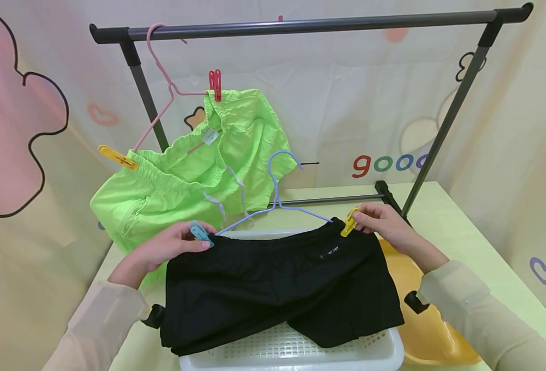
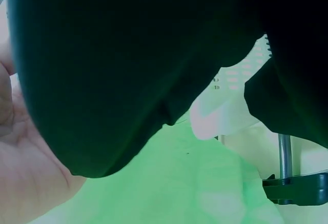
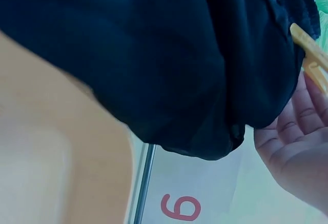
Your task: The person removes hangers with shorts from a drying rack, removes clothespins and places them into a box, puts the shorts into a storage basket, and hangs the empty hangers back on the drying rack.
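Black shorts (image 1: pixel 273 288) hang spread by the waistband from a blue-purple hanger (image 1: pixel 276 201). My left hand (image 1: pixel 168 246) grips the waistband's left corner, thumb in front, beside a blue clothespin (image 1: pixel 200 233) clipped there. At the right corner, my right hand (image 1: pixel 386 221) pinches a yellow clothespin (image 1: pixel 349 222) whose tip is on the waistband. In the left wrist view, black cloth (image 2: pixel 113 70) covers much of the scene and the left fingertips are out of sight. The right wrist view has the yellow clothespin (image 3: pixel 310 55) at the waistband, with the right hand (image 3: pixel 302 137) below it.
Behind, a dark metal rack (image 1: pixel 300 27) carries a pink hanger (image 1: pixel 165 77) with lime green shorts (image 1: pixel 180 180), held by red (image 1: pixel 215 85) and yellow-orange (image 1: pixel 118 157) clothespins. Under the black shorts are a white perforated basket (image 1: pixel 291 363) and, at right, a yellow basin (image 1: pixel 440 335).
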Tool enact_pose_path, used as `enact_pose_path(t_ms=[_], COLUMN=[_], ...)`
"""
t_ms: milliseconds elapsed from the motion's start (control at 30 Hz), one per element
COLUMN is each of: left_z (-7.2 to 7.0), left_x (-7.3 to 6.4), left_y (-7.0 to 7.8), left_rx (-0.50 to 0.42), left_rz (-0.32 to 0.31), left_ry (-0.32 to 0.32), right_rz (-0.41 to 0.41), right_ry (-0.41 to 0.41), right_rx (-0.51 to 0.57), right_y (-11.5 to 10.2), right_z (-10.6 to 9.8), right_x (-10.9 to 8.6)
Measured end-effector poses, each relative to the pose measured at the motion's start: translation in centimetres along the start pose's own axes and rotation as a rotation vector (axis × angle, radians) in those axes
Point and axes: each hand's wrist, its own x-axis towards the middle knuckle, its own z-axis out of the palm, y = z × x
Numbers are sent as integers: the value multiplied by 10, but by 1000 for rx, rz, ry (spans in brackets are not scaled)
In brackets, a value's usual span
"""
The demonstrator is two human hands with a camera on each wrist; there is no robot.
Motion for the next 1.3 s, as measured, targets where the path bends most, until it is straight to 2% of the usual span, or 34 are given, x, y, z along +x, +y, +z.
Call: enact_pose_path(t_ms=[167,533,1100,1300], left_z=[1,3,2,3], left_x=[1,6,6,4], left_y=[-2,-3,-6,-4], left_rx=[18,30,30,36], left_rz=[-19,-7,-12,-19], left_ry=[-4,-18,-19,-18], right_rz=[-22,-48,-79,-91], right_ry=[0,73,89,104], right_rx=[8,-75,-60,-20], right_y=[-1,-5,-5,-3], right_z=[-2,-2,-4,-5], right_x=[-2,-6,-6,-5])
